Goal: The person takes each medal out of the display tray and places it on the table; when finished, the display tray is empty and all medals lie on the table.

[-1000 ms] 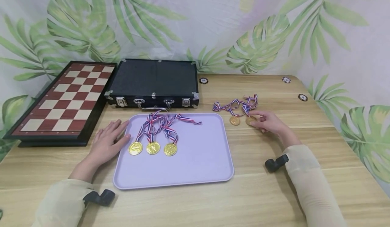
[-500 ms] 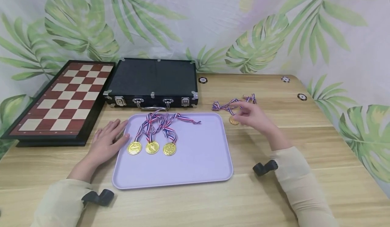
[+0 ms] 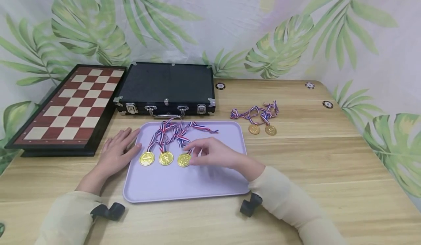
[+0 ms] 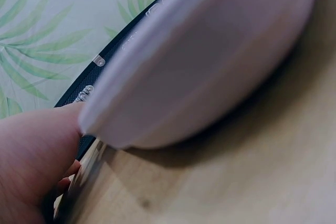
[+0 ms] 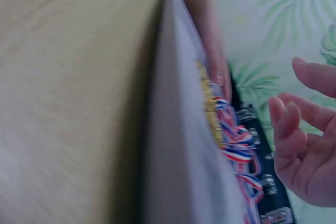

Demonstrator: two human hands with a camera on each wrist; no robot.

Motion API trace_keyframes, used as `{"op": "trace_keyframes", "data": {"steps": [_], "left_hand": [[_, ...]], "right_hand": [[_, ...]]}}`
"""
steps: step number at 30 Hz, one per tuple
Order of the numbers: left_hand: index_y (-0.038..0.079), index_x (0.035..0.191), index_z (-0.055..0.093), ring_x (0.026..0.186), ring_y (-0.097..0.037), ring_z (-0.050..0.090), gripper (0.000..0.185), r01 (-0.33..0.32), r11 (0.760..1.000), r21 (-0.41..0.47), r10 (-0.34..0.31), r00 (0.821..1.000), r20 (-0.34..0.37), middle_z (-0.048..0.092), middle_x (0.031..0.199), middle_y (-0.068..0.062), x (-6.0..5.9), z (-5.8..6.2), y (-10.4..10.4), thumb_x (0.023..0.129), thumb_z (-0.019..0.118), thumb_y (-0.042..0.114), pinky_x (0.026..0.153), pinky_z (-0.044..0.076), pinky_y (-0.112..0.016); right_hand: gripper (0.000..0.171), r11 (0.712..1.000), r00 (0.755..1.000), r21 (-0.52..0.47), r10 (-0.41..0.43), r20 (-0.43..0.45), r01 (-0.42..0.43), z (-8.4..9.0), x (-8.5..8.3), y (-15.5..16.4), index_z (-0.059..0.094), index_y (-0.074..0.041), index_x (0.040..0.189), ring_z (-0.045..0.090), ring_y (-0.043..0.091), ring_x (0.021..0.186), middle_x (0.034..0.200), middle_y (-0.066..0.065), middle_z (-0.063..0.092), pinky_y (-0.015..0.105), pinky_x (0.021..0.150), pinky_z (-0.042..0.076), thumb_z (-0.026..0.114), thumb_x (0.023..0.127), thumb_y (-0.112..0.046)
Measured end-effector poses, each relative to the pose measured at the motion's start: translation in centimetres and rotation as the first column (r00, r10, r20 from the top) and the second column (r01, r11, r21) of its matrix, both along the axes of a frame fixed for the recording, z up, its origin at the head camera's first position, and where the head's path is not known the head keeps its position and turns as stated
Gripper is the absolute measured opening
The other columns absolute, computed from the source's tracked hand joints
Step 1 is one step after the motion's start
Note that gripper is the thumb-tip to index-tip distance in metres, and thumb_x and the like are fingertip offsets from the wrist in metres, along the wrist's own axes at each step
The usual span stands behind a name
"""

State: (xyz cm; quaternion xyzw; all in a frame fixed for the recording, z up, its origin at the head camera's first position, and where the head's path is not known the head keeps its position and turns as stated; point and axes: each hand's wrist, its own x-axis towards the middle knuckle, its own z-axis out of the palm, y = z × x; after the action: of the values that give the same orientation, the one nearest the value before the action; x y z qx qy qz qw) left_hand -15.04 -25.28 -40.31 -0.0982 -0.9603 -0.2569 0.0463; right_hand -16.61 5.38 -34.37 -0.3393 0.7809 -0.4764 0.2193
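My left hand (image 3: 115,152) lies on the table with its fingers extended. Its thumb touches the left rim of the lilac tray (image 3: 151,188), also close up in the left wrist view. Three gold medals lie in a row on the tray: the left medal (image 3: 147,159), the middle medal (image 3: 166,158) and the right medal (image 3: 183,160), with their striped ribbons (image 3: 171,132) tangled behind. Over the tray, my right hand (image 3: 217,153) is beside the right medal and overlaps its edge in the head view. Thumb and fingers (image 5: 286,124) stand apart in the right wrist view, holding nothing.
Two duller gold medals (image 3: 270,130) with ribbons lie right of the tray. Behind it stands a black case (image 3: 167,82) with a metal handle. A chessboard box (image 3: 70,108) is at left. Three poker chips (image 3: 327,104) lie toward the back and right of the table.
My right hand has left the duller medals at the right and swung left over the tray to the right medal. My left hand stays by the rim. The medals have not moved.
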Motion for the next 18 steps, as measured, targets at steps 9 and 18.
{"op": "trace_keyframes", "data": {"steps": [9,18], "left_hand": [[0.011,0.134,0.031,0.125,-0.039,0.01,0.056,0.003,1.0,-0.004,-0.003,1.0,0.0,0.022,0.135,-0.026,0.0,0.0,0.1,0.088,0.043,0.039,0.095,-0.003,-0.055],[0.011,0.134,0.031,0.124,-0.04,0.011,0.055,0.002,1.0,-0.007,-0.002,1.0,-0.008,0.023,0.134,-0.026,0.0,0.0,0.0,0.088,0.043,0.038,0.095,-0.002,-0.055]], "right_hand": [[0.037,0.957,0.959,0.233,-0.11,-0.26,0.173,-3.5,-0.1,-1.8,0.062,-0.012,0.106,0.041,0.006,0.054,0.057,-0.007,0.047,0.02,0.048,0.034,0.07,0.072,-0.026],[0.042,0.886,0.898,0.375,-0.093,-0.43,0.272,-4.1,0.0,-2.2,0.061,-0.021,0.107,0.04,0.008,0.053,0.062,-0.007,0.045,0.022,0.043,0.031,0.068,0.07,-0.04]]}}
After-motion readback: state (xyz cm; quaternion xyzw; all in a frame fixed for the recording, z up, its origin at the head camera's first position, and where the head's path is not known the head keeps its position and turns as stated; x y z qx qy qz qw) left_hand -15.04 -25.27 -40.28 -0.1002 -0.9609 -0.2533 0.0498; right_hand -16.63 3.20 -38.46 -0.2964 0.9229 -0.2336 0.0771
